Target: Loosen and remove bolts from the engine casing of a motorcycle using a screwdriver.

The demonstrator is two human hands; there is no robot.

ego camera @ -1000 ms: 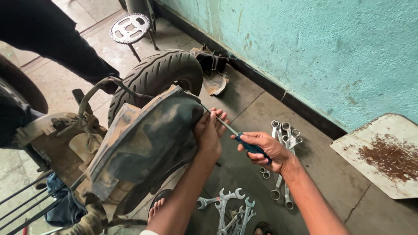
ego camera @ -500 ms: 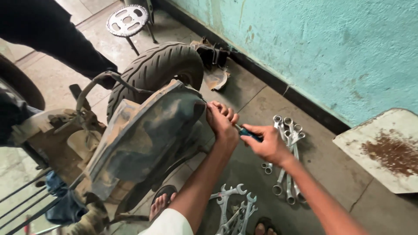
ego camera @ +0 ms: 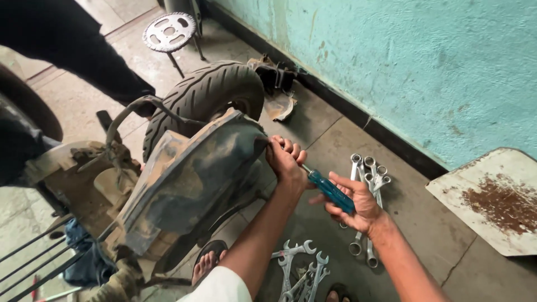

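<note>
Two bare hands at work on a scooter lying on the floor. Left hand (ego camera: 285, 159) has fingers curled tight over the edge of the one dirty black mudguard (ego camera: 190, 184), gripping it by the rim nearest the wall. Right hand (ego camera: 355, 204) is closed around the blue handle of one screwdriver (ego camera: 330, 190); the shaft points up-left toward the left hand and the tip is hidden behind those fingers. One rear tyre (ego camera: 210, 95) sits just behind the mudguard. Ring spanners (ego camera: 369, 170) lie on the concrete floor (ego camera: 425, 223) under and beyond the right hand, about five, some covered by the wrist. Open-end spanners (ego camera: 299, 265) lie between the forearms, about five, exact count unclear. One chain sprocket (ego camera: 169, 32) rests on a stand at the top. One rusty white panel (ego camera: 492, 196) at right, by the teal wall (ego camera: 403, 61). One sandalled foot (ego camera: 207, 260) under the mudguard.
</note>
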